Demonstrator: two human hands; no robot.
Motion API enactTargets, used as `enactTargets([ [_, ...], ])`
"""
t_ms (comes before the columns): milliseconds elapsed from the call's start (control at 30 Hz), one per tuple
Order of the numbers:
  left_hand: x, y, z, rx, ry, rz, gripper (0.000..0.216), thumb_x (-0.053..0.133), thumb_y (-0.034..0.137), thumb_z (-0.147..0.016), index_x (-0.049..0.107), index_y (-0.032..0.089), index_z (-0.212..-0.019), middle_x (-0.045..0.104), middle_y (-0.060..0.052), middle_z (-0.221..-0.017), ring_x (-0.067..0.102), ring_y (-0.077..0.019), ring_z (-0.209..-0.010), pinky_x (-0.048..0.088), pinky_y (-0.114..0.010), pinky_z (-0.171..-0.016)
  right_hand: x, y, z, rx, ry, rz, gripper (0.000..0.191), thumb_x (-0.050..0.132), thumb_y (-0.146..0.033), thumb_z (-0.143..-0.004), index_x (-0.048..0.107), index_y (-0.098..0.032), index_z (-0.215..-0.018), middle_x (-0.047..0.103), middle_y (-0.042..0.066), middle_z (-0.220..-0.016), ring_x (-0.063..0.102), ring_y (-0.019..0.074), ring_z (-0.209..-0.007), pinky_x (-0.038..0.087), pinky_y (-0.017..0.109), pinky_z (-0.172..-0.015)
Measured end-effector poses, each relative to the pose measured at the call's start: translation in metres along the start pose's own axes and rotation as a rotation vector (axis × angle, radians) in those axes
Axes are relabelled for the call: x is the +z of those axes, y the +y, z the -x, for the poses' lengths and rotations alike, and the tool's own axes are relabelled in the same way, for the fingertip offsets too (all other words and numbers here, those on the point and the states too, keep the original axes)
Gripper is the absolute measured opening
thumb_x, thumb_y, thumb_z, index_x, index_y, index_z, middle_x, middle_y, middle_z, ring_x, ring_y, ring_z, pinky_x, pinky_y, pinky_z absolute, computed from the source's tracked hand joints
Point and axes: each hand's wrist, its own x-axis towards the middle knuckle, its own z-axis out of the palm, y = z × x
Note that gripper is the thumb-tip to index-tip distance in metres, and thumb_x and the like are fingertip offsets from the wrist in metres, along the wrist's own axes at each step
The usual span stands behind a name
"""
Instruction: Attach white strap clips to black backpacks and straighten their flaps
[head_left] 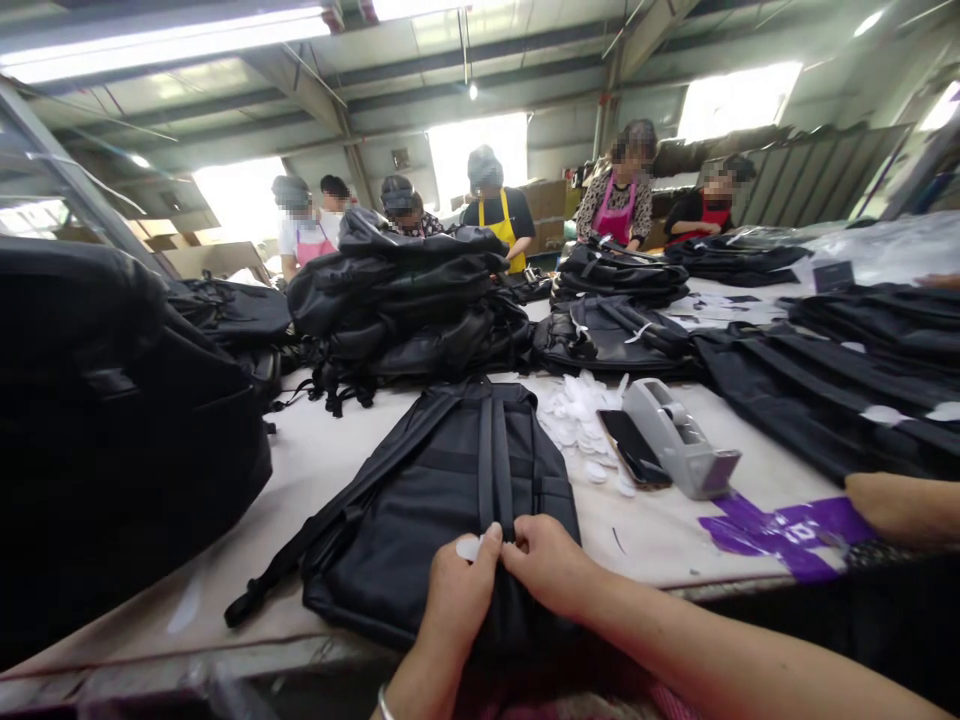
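Note:
A black backpack (431, 480) lies on the table in front of me with its strap side up. Over its lower part, my left hand (461, 585) is closed, pinching a white tag (469, 547) between thumb and fingers. Right beside it, my right hand (551, 565) is closed too, its fingertips at the tag's thin white end, close to the backpack's shoulder strap (495, 460). My fingers partly hide the tag and the strap there. The other shoulder strap (352, 505) trails off to the left.
Loose white tags (577, 415), a phone (634, 450) and a grey tape dispenser (679, 440) lie right of the backpack. Purple tape (795, 535) sticks to the table edge, near another person's arm (904, 508). Backpacks are piled behind (397, 300); a large black bag (112, 430) stands left.

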Motion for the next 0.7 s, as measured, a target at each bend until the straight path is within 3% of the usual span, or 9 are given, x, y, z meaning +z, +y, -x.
enactTargets([
  [167,0.001,-0.006,-0.006,-0.055,-0.050,0.152,0.047,0.056,0.059,-0.079,0.051,0.017,-0.057,0.045,0.002,-0.056,0.037,-0.0119,-0.056,0.029,-0.025,-0.051,0.002,0.005,0.005,-0.107,0.051,-0.042,0.023,0.057,-0.024,-0.078,0.048,-0.017,-0.058,0.048,-0.002,-0.056,0.041,0.0104,-0.055,0.023,0.027,-0.054],
  [300,0.002,-0.009,-0.004,-0.035,-0.052,0.255,0.044,0.057,0.055,-0.080,0.047,0.018,-0.058,0.039,0.003,-0.057,0.032,-0.0109,-0.056,0.027,-0.024,-0.050,0.002,0.017,0.001,-0.159,-0.032,-0.322,0.033,0.060,-0.034,-0.077,0.040,-0.019,-0.055,0.035,-0.006,-0.054,0.033,0.0087,-0.054,0.022,0.025,-0.052],
  [433,0.005,-0.014,-0.004,-0.031,-0.117,0.407,0.047,0.058,0.058,-0.082,0.047,0.017,-0.062,0.040,0.003,-0.060,0.032,-0.0104,-0.057,0.027,-0.023,-0.051,0.004,0.030,-0.002,-0.021,-0.233,-0.794,0.045,0.067,-0.050,-0.073,0.033,-0.022,-0.062,0.026,-0.011,-0.049,0.022,0.0057,-0.043,0.014,0.024,-0.043],
  [533,0.007,-0.019,-0.004,-0.047,-0.203,0.559,0.047,0.057,0.060,-0.083,0.051,0.016,-0.069,0.044,0.002,-0.064,0.036,-0.0110,-0.059,0.030,-0.023,-0.054,0.002,0.035,-0.001,0.041,-0.369,-1.027,0.051,0.072,-0.055,-0.068,0.032,-0.023,-0.066,0.028,-0.012,-0.049,0.019,0.0039,-0.040,0.010,0.022,-0.041],
  [600,0.008,-0.020,-0.004,-0.048,-0.224,0.569,0.047,0.055,0.060,-0.084,0.052,0.015,-0.071,0.046,0.002,-0.065,0.038,-0.0115,-0.060,0.031,-0.024,-0.055,-0.001,0.034,0.001,0.054,-0.401,-1.034,0.051,0.073,-0.055,-0.068,0.035,-0.022,-0.066,0.032,-0.012,-0.050,0.021,0.0034,-0.040,0.010,0.022,-0.040],
  [700,0.006,-0.014,-0.002,0.008,-0.146,0.381,0.048,0.053,0.060,-0.085,0.050,0.017,-0.064,0.044,0.002,-0.061,0.036,-0.0115,-0.058,0.028,-0.025,-0.054,-0.008,0.028,0.002,0.127,-0.376,-0.881,0.048,0.067,-0.060,-0.072,0.038,-0.022,-0.066,0.035,-0.010,-0.049,0.022,0.0039,-0.039,0.010,0.022,-0.039],
])
